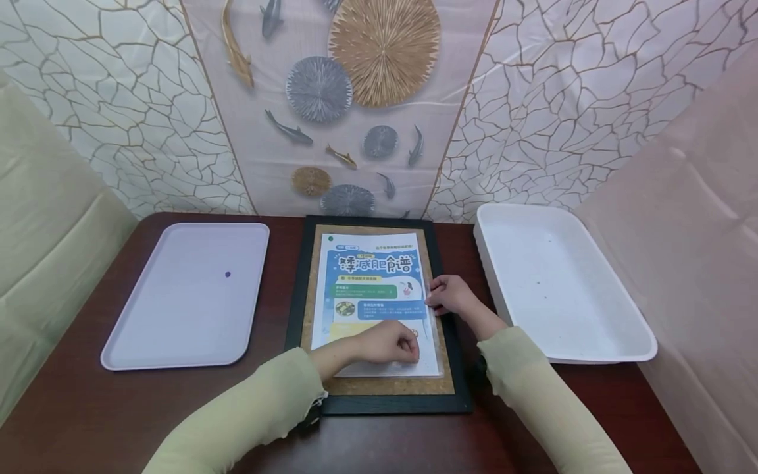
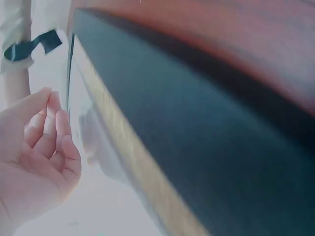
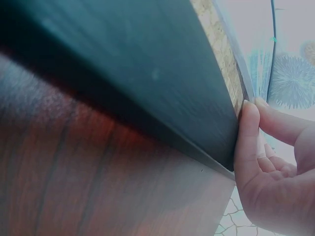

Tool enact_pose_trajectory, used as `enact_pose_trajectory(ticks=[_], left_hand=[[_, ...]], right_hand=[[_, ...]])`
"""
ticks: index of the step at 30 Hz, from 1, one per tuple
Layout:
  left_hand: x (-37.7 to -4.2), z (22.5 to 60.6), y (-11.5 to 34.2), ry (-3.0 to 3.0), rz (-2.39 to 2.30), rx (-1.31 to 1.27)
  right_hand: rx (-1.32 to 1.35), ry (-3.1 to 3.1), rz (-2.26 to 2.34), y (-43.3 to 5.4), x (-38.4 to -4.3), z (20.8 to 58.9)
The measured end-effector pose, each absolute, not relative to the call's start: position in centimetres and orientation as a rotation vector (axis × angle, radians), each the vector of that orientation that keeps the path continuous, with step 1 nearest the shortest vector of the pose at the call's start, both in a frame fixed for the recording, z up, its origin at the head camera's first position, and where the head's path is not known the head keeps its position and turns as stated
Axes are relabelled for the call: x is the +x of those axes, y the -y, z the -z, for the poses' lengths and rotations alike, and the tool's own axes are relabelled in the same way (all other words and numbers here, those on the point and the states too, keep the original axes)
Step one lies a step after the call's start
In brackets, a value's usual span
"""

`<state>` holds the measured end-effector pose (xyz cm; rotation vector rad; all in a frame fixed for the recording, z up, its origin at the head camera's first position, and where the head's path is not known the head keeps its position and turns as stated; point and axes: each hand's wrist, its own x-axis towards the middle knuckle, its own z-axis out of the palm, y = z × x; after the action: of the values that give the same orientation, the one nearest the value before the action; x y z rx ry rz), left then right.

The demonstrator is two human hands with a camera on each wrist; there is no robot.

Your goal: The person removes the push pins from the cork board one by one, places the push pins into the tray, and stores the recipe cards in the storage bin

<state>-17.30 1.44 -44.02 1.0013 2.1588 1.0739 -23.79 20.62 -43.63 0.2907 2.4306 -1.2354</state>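
Head view gives me the printed sheet [image 1: 374,289] lying face up on the corkboard [image 1: 391,386], inside its black frame [image 1: 397,405], in the middle of the dark table [image 1: 408,447]. With my right hand [image 1: 453,294] I pinch the sheet's right edge, thumb and forefinger meeting there in the right wrist view, beside the bare cork. My left hand [image 1: 387,341] is over the lower part of the sheet, fingers curled in and thumb tip against a fingertip; I see nothing between them, though something tiny could be hidden. A small green dot [image 1: 330,238] marks the sheet's upper left corner. To the left of the frame lies a shallow pale tray [image 1: 177,296] bearing one purple dot [image 1: 227,274]; to the right sits a deeper white tub [image 1: 562,283]. Patterned cloth [image 1: 408,118] hangs behind the table.
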Motion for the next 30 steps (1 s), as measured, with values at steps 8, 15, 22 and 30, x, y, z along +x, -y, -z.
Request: enact_pose_trajectory(ticks=[8, 15, 22, 30], left_hand=[[-18.7, 43.2, 1.7, -2.385, -1.214, 0.699], [-19.7, 42.6, 5.0, -2.543, -1.327, 0.406], [-20.5, 42.1, 8.1, -2.674, -1.334, 0.251], [-20.9, 42.5, 12.3, -2.773, -1.308, 0.19]], right_hand=[[0.319, -2.438, 1.232, -20.8, -23.7, 43.7], [0.312, -2.445, 1.236, -20.8, -23.8, 43.9], [0.308, -2.446, 1.237, -20.8, -23.8, 43.9], [0.283, -2.446, 1.244, -20.6, -23.6, 43.8]])
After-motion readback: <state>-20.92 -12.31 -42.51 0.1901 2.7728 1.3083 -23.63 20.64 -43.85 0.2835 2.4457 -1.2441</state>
